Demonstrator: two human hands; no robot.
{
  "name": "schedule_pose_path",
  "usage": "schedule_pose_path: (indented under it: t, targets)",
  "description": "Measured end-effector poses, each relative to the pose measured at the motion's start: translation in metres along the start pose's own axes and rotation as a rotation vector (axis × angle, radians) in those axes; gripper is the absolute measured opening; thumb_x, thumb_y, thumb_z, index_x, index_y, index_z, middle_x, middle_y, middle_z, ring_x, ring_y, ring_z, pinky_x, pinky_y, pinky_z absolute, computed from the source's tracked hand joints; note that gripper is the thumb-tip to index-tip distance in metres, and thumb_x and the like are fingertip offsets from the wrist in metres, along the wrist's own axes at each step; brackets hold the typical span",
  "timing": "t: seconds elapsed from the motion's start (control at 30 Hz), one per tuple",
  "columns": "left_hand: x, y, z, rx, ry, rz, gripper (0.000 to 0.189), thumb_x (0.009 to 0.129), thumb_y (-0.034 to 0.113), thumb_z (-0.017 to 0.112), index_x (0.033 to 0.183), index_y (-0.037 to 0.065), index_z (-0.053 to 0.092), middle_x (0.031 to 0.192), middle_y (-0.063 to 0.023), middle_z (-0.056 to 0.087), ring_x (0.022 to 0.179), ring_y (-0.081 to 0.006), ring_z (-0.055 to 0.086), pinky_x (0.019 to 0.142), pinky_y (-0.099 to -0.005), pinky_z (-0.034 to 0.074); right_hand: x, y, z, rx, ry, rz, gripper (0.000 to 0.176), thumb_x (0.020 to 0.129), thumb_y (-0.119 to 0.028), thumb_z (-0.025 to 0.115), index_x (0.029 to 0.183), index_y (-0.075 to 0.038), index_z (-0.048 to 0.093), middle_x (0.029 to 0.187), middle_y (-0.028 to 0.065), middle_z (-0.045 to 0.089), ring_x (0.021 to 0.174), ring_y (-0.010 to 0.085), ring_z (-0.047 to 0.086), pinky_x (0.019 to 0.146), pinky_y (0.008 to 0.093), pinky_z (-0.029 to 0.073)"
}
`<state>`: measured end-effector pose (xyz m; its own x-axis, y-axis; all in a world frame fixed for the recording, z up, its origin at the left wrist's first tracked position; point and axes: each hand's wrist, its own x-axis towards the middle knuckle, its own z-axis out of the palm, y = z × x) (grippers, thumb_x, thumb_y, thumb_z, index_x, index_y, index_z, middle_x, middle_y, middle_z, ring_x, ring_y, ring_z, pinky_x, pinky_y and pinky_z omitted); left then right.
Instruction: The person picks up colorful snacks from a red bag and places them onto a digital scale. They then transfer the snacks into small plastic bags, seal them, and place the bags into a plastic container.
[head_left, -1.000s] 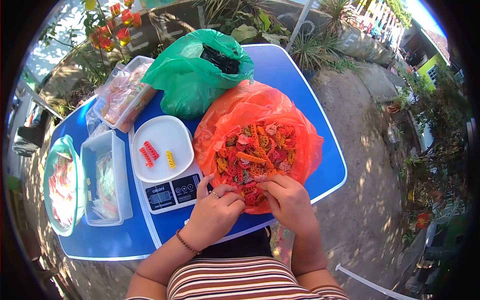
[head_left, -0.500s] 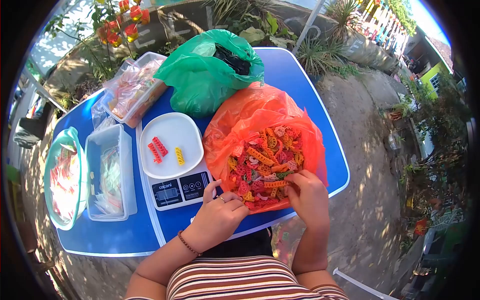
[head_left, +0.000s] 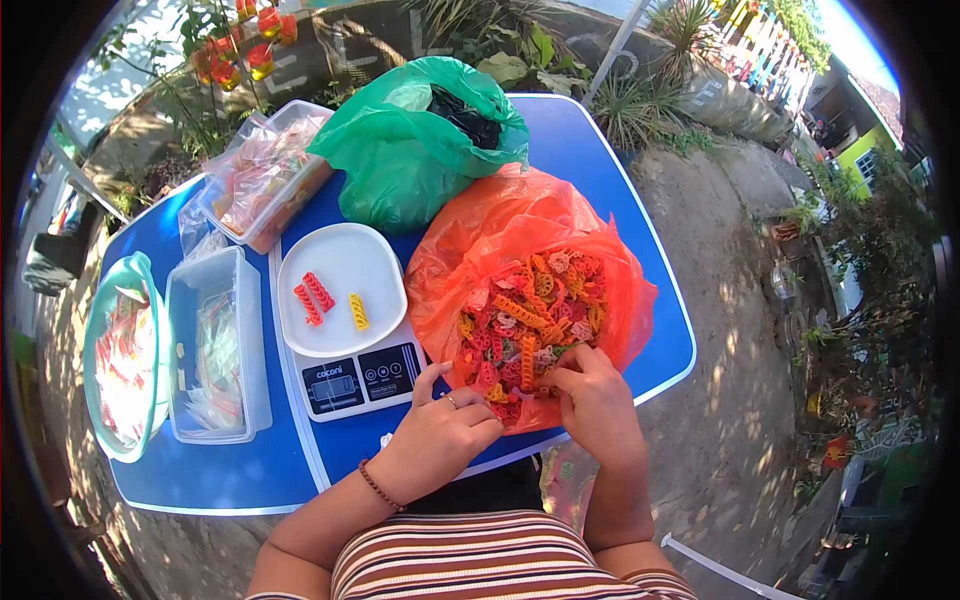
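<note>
Crackers (head_left: pixel 528 318) (in orange bag (head_left: pixel 515 225)) touch right hand (head_left: pixel 598 405); left hand (head_left: pixel 440 437) beside.

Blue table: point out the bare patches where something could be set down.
Bare blue table along the near edge, bordered by the clear tub, scale and left hand. Another patch at the far right corner, bordered by green bag and orange bag. Middle is crowded.

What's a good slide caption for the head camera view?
Left hand and right hand at an orange bag of coloured pieces, beside a scale.
</note>
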<state>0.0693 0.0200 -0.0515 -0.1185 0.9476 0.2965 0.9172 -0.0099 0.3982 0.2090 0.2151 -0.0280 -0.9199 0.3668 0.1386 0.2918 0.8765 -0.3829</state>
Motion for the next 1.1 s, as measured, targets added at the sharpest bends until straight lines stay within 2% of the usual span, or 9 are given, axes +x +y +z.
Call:
schedule_pose_path:
  t: [0.23, 0.33, 0.43, 0.53, 0.73, 0.87, 0.9, 1.03, 1.1]
  targets:
    - [0.000, 0.000, 0.004, -0.026, 0.087, -0.038, 0.010, 0.086, 0.011, 0.070, 0.091, 0.018, 0.075, 0.090, 0.0054, 0.074, 0.098, -0.0119, 0.068, 0.115, -0.0545, 0.029, 0.008, -0.005, 0.007, -0.052, 0.054, -0.010, 0.016, 0.076, -0.001, 0.076, 0.092, -0.006, 0.078, 0.096, 0.0101, 0.062, 0.092, 0.0314, 0.062, 0.081, 0.0423, 0.054]
    - [-0.002, -0.001, 0.003, -0.052, 0.146, -0.062, 0.010, 0.086, 0.013, 0.069, 0.094, 0.017, 0.074, 0.092, 0.0050, 0.073, 0.100, -0.0127, 0.068, 0.115, -0.0548, 0.028, 0.012, -0.007, 0.010, 0.101, 0.164, -0.037, 0.015, 0.082, -0.004, 0.075, 0.097, -0.004, 0.075, 0.091, 0.0106, 0.064, 0.085, 0.0317, 0.064, 0.074, 0.0403, 0.055]
    - [-0.002, 0.000, -0.004, -0.079, 0.191, -0.113, 0.015, 0.085, 0.019, 0.077, 0.100, 0.019, 0.075, 0.100, 0.0055, 0.074, 0.102, -0.0130, 0.067, 0.114, -0.0527, 0.027, 0.013, -0.011, 0.009, 0.365, 0.243, 0.044, 0.012, 0.092, -0.005, 0.072, 0.103, 0.000, 0.071, 0.087, 0.0100, 0.068, 0.076, 0.0241, 0.069, 0.068, 0.0337, 0.056]
    - [-0.004, 0.002, -0.014, -0.083, 0.261, -0.162, 0.026, 0.081, 0.024, 0.085, 0.106, 0.020, 0.075, 0.108, 0.0059, 0.074, 0.105, -0.0132, 0.067, 0.114, -0.0502, 0.025, 0.012, -0.029, 0.004, 0.774, 0.138, 0.318, 0.014, 0.099, -0.008, 0.069, 0.109, 0.003, 0.067, 0.086, 0.0078, 0.070, 0.077, 0.0138, 0.070, 0.066, 0.0268, 0.056]
    - [-0.026, -0.011, -0.029, 0.037, 0.352, -0.257, 0.030, 0.081, 0.024, 0.085, 0.108, 0.020, 0.075, 0.111, 0.0059, 0.074, 0.108, -0.0143, 0.066, 0.114, -0.0503, 0.024, 0.026, -0.055, 0.015, 1.176, 0.072, 0.171, 0.022, 0.102, -0.003, 0.063, 0.123, 0.003, 0.063, 0.090, 0.0021, 0.069, 0.088, 0.0095, 0.068, 0.073, 0.0244, 0.056]
    - [-0.048, -0.019, -0.042, 0.117, 0.405, -0.380, 0.025, 0.083, 0.022, 0.084, 0.106, 0.019, 0.076, 0.110, 0.0049, 0.075, 0.108, -0.0151, 0.066, 0.114, -0.0499, 0.024, 0.044, -0.090, 0.016, 0.697, 0.050, -0.025, 0.021, 0.094, -0.001, 0.068, 0.114, 0.004, 0.069, 0.091, 0.0082, 0.073, 0.082, 0.0146, 0.069, 0.073, 0.0281, 0.055]
    - [-0.055, -0.021, -0.045, 0.129, 0.416, -0.414, 0.024, 0.083, 0.021, 0.083, 0.106, 0.018, 0.076, 0.110, 0.0047, 0.075, 0.108, -0.0153, 0.066, 0.114, -0.0497, 0.024, 0.052, -0.102, 0.021, 0.604, 0.117, -0.088, 0.020, 0.089, -0.003, 0.070, 0.108, 0.004, 0.071, 0.093, 0.0140, 0.074, 0.080, 0.0235, 0.071, 0.073, 0.0332, 0.057]
    - [-0.080, -0.029, -0.058, 0.168, 0.458, -0.512, 0.022, 0.086, 0.021, 0.080, 0.106, 0.017, 0.076, 0.110, 0.0035, 0.075, 0.107, -0.0150, 0.066, 0.114, -0.0498, 0.024, 0.082, -0.131, 0.057, 0.459, 0.173, -0.199, 0.020, 0.089, -0.007, 0.068, 0.106, 0.003, 0.071, 0.091, 0.0193, 0.073, 0.082, 0.0351, 0.071, 0.074, 0.0435, 0.057]
    - [-0.090, -0.031, -0.063, 0.181, 0.468, -0.542, 0.022, 0.086, 0.021, 0.080, 0.106, 0.016, 0.076, 0.110, 0.0031, 0.075, 0.106, -0.0153, 0.066, 0.113, -0.0498, 0.024, 0.103, -0.140, 0.075, 0.361, 0.144, -0.205, 0.020, 0.090, -0.005, 0.069, 0.108, 0.004, 0.071, 0.090, 0.0191, 0.073, 0.077, 0.0321, 0.073, 0.071, 0.0409, 0.058]
